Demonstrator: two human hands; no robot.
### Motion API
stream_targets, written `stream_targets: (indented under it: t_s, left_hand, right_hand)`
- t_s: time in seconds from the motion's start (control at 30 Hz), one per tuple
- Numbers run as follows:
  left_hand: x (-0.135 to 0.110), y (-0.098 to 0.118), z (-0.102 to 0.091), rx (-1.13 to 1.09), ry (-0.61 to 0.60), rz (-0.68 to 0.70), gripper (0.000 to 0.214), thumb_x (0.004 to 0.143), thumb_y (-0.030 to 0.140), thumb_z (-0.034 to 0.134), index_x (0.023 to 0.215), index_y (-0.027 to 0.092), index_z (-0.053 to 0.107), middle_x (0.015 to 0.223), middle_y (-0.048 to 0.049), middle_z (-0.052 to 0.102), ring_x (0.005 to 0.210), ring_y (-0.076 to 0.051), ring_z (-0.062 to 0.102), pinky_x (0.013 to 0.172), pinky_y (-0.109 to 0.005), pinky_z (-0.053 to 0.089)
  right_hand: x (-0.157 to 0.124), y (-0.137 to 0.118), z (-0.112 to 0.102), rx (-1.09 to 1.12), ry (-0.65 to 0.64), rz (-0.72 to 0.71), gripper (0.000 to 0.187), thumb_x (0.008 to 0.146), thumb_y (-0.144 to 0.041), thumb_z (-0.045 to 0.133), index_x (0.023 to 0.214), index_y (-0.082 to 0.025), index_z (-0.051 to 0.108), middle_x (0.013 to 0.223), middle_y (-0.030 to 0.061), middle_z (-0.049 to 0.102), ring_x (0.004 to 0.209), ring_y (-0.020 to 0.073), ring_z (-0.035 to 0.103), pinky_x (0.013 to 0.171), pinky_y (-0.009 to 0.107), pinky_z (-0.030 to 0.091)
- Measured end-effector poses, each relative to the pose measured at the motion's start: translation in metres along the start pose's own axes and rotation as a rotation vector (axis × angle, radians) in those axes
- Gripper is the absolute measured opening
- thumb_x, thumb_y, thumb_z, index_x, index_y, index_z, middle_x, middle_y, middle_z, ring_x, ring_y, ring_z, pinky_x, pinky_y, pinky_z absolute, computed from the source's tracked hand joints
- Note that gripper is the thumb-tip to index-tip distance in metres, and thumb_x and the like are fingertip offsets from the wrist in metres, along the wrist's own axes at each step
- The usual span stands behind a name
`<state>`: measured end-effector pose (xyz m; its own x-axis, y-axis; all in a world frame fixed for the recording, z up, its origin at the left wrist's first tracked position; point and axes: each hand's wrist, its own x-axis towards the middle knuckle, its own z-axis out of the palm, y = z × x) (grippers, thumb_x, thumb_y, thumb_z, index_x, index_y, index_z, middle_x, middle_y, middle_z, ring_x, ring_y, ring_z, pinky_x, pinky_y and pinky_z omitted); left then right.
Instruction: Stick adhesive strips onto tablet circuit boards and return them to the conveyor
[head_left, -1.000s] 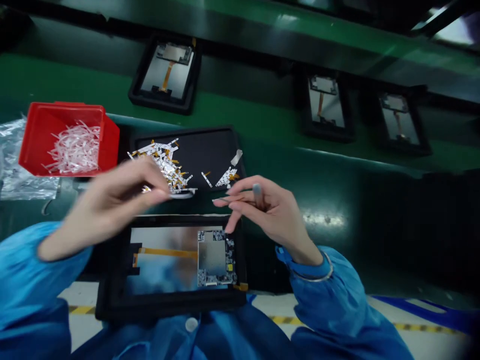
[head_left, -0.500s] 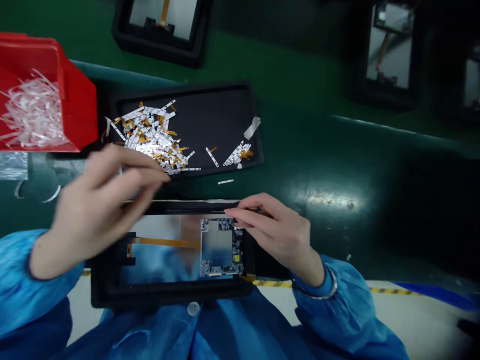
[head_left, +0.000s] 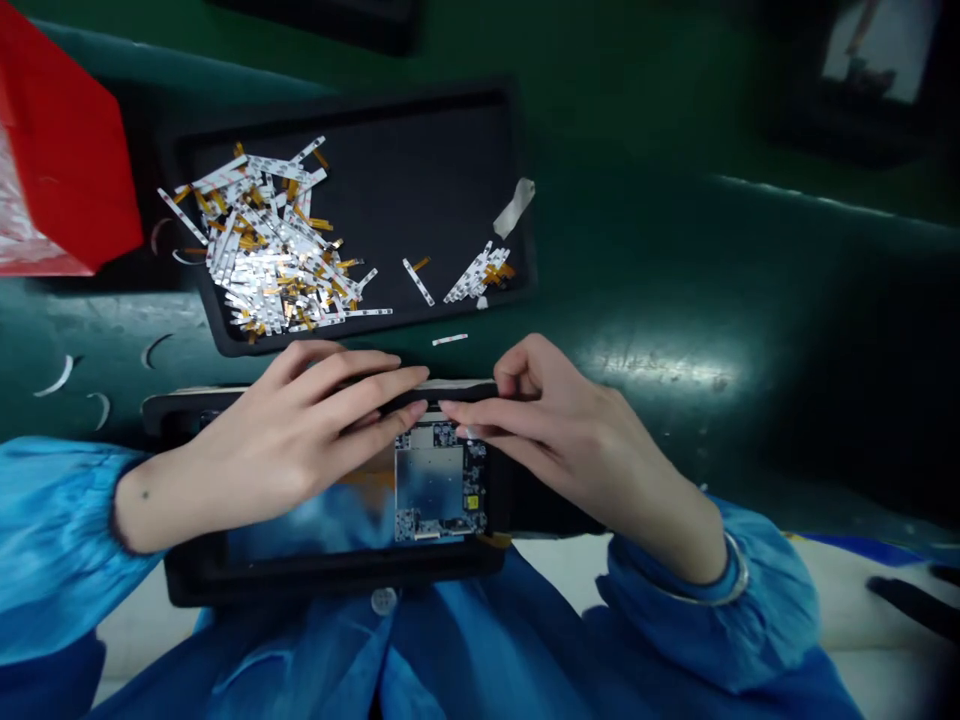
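both hands (head_left: 420, 420) over green conveyor belt (head_left: 675, 300).

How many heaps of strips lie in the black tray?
2 in the black tray: a large heap at left, a small heap near the right edge. None seems hidden.

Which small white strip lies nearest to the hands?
The single strip on the green surface, outside the black tray, just ahead of the right hand. The others lie inside the tray, in a large pile and a small cluster.

Strips (head_left: 262, 255) in tray (head_left: 450, 150), tray behind panel (head_left: 439, 485), bin (head_left: 67, 170) left
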<state>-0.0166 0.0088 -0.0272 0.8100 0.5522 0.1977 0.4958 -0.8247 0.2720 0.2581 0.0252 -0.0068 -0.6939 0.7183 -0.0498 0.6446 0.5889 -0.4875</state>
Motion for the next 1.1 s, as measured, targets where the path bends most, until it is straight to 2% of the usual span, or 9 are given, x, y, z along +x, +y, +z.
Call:
stream_targets:
  t_s: [0.17, 0.23, 0.33, 0.43, 0.53, 0.63, 0.7, 0.8, 1.1]
  left_hand:
    - [0.003, -0.001, -0.002, -0.009, 0.003, 0.037, 0.038, 0.104, 0.012, 0.042, 0.139, 0.012, 0.056, 0.148, -0.012, 0.059, 0.135, -0.029, 0.057, 0.104, -0.046, 0.046]
    - [0.005, -0.002, -0.005, -0.019, 0.001, 0.051, 0.038, 0.104, 0.012, 0.04, 0.139, 0.015, 0.056, 0.145, -0.0111, 0.061, 0.133, -0.029, 0.059, 0.103, -0.046, 0.048]
    - [0.006, -0.003, -0.008, -0.016, -0.014, 0.062, 0.04, 0.104, 0.011, 0.039, 0.14, 0.018, 0.056, 0.141, -0.0088, 0.065, 0.131, -0.028, 0.061, 0.1, -0.044, 0.05]
    - [0.003, -0.003, -0.007, -0.011, -0.024, 0.052, 0.04, 0.104, 0.012, 0.04, 0.141, 0.017, 0.054, 0.139, -0.0105, 0.065, 0.133, -0.028, 0.059, 0.099, -0.044, 0.05]
    - [0.003, -0.002, -0.005, -0.047, -0.01, 0.022, 0.038, 0.103, 0.014, 0.046, 0.14, 0.015, 0.054, 0.134, -0.0144, 0.065, 0.126, -0.03, 0.061, 0.093, -0.043, 0.051]
    - [0.01, 0.0, -0.003, -0.167, 0.042, -0.084, 0.029, 0.1, 0.015, 0.053, 0.128, 0.016, 0.058, 0.126, -0.0148, 0.063, 0.117, -0.027, 0.063, 0.092, -0.039, 0.053]
    - [0.017, 0.004, -0.002, -0.227, 0.069, -0.165, 0.017, 0.1, 0.017, 0.058, 0.116, 0.016, 0.061, 0.125, -0.0136, 0.059, 0.119, -0.024, 0.06, 0.099, -0.036, 0.051]
    - [0.025, 0.009, -0.003, -0.227, 0.044, -0.218, 0.008, 0.1, 0.021, 0.058, 0.104, 0.015, 0.061, 0.128, -0.015, 0.057, 0.122, -0.024, 0.058, 0.102, -0.034, 0.05]
    - [0.03, 0.031, 0.005, 0.086, 0.006, -0.178, 0.013, 0.101, 0.008, 0.048, 0.107, 0.004, 0.058, 0.122, -0.0204, 0.065, 0.101, -0.03, 0.068, 0.078, -0.04, 0.055]
  right_hand:
    - [-0.008, 0.009, -0.008, 0.262, -0.004, -0.016, 0.027, 0.098, -0.02, 0.062, 0.121, -0.02, 0.076, 0.097, 0.007, 0.053, 0.075, 0.0128, 0.055, 0.06, 0.027, 0.053]
    - [-0.013, 0.009, -0.013, 0.411, 0.113, 0.036, 0.023, 0.096, -0.02, 0.065, 0.115, -0.026, 0.078, 0.099, 0.0059, 0.057, 0.079, 0.0137, 0.057, 0.063, 0.028, 0.052]
    - [-0.018, 0.006, -0.015, 0.553, 0.412, 0.165, 0.015, 0.096, -0.027, 0.067, 0.098, -0.034, 0.08, 0.094, 0.0045, 0.061, 0.087, 0.0185, 0.06, 0.062, 0.031, 0.052]
    - [-0.011, 0.003, -0.007, 0.649, 0.565, 0.323, 0.026, 0.1, -0.034, 0.061, 0.078, -0.028, 0.073, 0.075, 0.0028, 0.059, 0.065, 0.0154, 0.056, 0.048, 0.03, 0.046]
    - [0.001, 0.005, 0.006, 0.959, 0.469, 0.408, 0.026, 0.103, -0.038, 0.055, 0.08, -0.025, 0.057, 0.069, -0.002, 0.06, 0.043, 0.0095, 0.051, 0.033, 0.026, 0.037]
    - [0.008, 0.009, 0.014, 1.189, 0.318, 0.376, 0.019, 0.097, -0.03, 0.066, 0.092, -0.027, 0.048, 0.078, -0.0046, 0.067, 0.056, 0.0147, 0.07, 0.043, 0.027, 0.057]
    - [0.008, 0.011, 0.015, 1.202, 0.288, 0.375, 0.025, 0.092, -0.023, 0.071, 0.095, -0.028, 0.047, 0.08, -0.0053, 0.069, 0.065, 0.0173, 0.075, 0.053, 0.03, 0.064]
    - [0.005, 0.009, 0.014, 1.175, 0.299, 0.387, 0.027, 0.089, -0.019, 0.073, 0.096, -0.028, 0.048, 0.079, -0.0054, 0.07, 0.066, 0.0183, 0.076, 0.053, 0.03, 0.065]
    - [0.003, 0.006, 0.017, 1.156, 0.305, 0.422, 0.029, 0.087, -0.027, 0.078, 0.096, -0.027, 0.05, 0.075, -0.0065, 0.072, 0.057, 0.0167, 0.074, 0.045, 0.026, 0.062]
